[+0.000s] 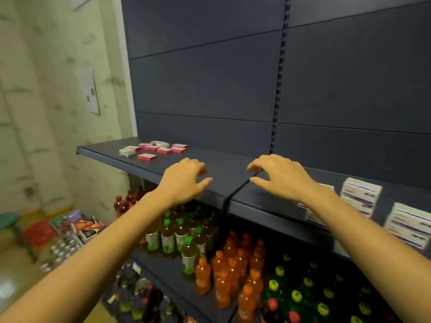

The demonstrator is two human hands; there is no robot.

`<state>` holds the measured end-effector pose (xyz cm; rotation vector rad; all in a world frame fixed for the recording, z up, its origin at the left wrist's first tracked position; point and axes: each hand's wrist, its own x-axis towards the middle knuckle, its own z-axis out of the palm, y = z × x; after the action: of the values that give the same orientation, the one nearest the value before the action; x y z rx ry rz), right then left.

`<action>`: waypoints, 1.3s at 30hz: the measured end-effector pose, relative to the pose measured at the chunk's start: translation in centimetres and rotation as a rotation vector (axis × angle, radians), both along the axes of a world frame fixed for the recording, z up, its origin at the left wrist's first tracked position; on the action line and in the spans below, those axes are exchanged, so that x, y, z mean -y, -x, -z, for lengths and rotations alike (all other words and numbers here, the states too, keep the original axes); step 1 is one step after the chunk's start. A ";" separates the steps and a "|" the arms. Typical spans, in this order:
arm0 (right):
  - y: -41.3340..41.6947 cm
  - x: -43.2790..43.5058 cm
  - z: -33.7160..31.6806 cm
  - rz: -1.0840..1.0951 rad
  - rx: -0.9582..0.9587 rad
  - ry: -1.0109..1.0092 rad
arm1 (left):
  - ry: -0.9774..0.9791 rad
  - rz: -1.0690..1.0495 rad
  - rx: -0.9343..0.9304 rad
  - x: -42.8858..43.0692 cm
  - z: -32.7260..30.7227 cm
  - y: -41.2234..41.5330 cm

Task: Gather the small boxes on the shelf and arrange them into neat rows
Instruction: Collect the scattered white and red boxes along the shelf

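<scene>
Several small red-and-white boxes (pixel 154 149) lie scattered flat on the left end of the dark blue shelf (pixel 224 173), near its back panel. My left hand (pixel 184 178) hovers over the shelf's front part, to the right of the boxes, with fingers loosely curled and holding nothing. My right hand (pixel 279 176) hovers further right, past the seam between two shelf sections, with fingers also loosely curled and empty. Neither hand touches a box.
White-and-purple cartons (pixel 360 194) stand on the shelf at the right, behind my right forearm. On the lower shelves stand bottles with green caps (pixel 177 234), orange bottles (pixel 235 264) and green bottles (pixel 303 292). Packaged goods lie on the floor (pixel 70 234) at the left.
</scene>
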<state>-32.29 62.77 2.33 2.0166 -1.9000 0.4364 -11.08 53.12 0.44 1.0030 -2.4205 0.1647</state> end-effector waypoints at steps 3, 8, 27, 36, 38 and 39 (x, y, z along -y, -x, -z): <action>-3.4 5.1 0.6 -0.017 0.012 -0.005 | -0.003 -0.031 0.024 4.4 0.6 -4.1; -8.8 13.2 0.9 -0.065 0.028 -0.044 | -0.028 -0.109 0.062 10.7 1.0 -10.2; -17.3 42.3 2.9 -0.081 0.003 -0.273 | -0.069 -0.175 -0.048 34.4 2.2 -17.4; -15.5 47.7 2.5 -0.047 -0.036 -0.367 | -0.120 -0.067 -0.056 43.8 1.0 -15.2; -13.9 47.3 1.6 0.000 -0.044 -0.329 | -0.174 0.023 0.003 45.6 0.8 -14.1; -13.2 47.0 1.2 0.021 -0.039 -0.311 | -0.197 0.068 0.030 46.3 0.6 -13.4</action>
<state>-19.09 15.80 1.15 2.1716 -2.0686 0.0972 2.37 6.79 -0.19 1.0068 -2.5316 -0.0856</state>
